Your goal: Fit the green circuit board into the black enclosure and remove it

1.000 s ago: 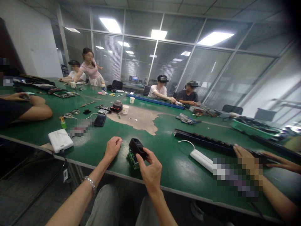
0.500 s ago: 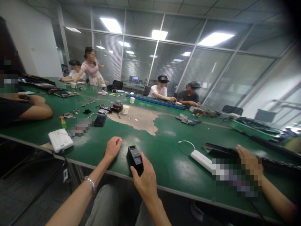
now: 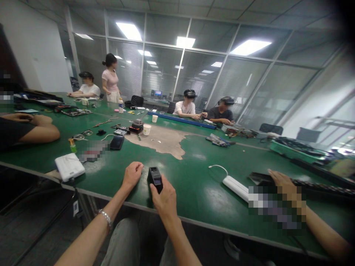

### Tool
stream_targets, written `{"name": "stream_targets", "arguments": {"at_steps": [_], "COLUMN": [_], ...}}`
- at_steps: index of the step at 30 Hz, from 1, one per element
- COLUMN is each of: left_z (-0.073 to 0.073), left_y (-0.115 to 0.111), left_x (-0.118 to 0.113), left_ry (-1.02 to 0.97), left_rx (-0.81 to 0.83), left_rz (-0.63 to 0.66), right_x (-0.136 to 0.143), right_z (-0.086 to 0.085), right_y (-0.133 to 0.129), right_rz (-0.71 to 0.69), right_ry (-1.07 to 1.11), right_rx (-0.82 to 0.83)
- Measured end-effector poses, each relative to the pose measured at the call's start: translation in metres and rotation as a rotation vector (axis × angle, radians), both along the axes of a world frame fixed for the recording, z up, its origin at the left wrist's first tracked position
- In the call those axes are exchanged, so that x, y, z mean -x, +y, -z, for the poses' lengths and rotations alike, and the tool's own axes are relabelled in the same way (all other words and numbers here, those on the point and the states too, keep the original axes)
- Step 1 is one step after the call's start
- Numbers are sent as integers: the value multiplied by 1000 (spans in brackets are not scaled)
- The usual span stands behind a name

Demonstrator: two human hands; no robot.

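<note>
A small black box-shaped device (image 3: 154,172) with a little screen on its top stands near the front edge of the green table (image 3: 194,184). Around its near end my right hand (image 3: 165,195) is closed, thumb on the left side and fingers on the right. My left hand (image 3: 133,174) rests on the tabletop just left of the device, apart from it. Its fingers are curled in, and nothing shows in them. On that wrist is a metal bracelet.
At the right, another person's hand (image 3: 285,186) lies over a dark metal strip, beside a white power strip (image 3: 235,188). Left of me are a white power adapter (image 3: 70,167) and a black phone (image 3: 117,143). Paper cups (image 3: 146,129) stand farther back. Several people sit around the table.
My right hand has closed more tightly on the black device, and both have shifted slightly left and away from me. My left hand stays put. A standing person across the table has straightened up.
</note>
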State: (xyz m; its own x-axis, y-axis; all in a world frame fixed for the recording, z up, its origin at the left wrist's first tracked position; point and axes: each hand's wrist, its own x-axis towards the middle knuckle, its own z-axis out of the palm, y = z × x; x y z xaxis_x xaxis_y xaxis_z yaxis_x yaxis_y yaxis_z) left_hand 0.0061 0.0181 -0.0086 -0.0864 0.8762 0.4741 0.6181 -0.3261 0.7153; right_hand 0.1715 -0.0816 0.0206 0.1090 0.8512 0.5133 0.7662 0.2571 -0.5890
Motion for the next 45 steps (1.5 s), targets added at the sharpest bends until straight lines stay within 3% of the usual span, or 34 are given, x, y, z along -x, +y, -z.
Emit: {"name": "stream_targets", "arguments": {"at_steps": [5,8,10,14,19,34,38,45], "left_z": [-2,-2,-2,-2,-1,-3,-3,-2], "left_y": [-2,-2,-2,-2,-1,-1,-2,-3], "left_x": [0,-1,-1,-1,0,-1,-1,0], "left_ry": [-6,-4,-5,11,29,-24,-32,-5], "left_rx": [0,-5,1,-2,-3,5,9,-8], "left_rz": [1,-4,-3,5,4,25,45,45], "right_x": [-11,-29,-42,-62,-66,-59,-60,-33], "right_z": [-36,-46,-42,-18,6,29,18,-25], "right_y": [13,20,25,31,30,24,23,7], "right_rz": [-26,16,52,113,113,87,60,-7], "right_ry": [97,106,86,62,68,-40,21,137], "right_rx": [-56,-93,-104,-62,10,-95,-63,-81]}}
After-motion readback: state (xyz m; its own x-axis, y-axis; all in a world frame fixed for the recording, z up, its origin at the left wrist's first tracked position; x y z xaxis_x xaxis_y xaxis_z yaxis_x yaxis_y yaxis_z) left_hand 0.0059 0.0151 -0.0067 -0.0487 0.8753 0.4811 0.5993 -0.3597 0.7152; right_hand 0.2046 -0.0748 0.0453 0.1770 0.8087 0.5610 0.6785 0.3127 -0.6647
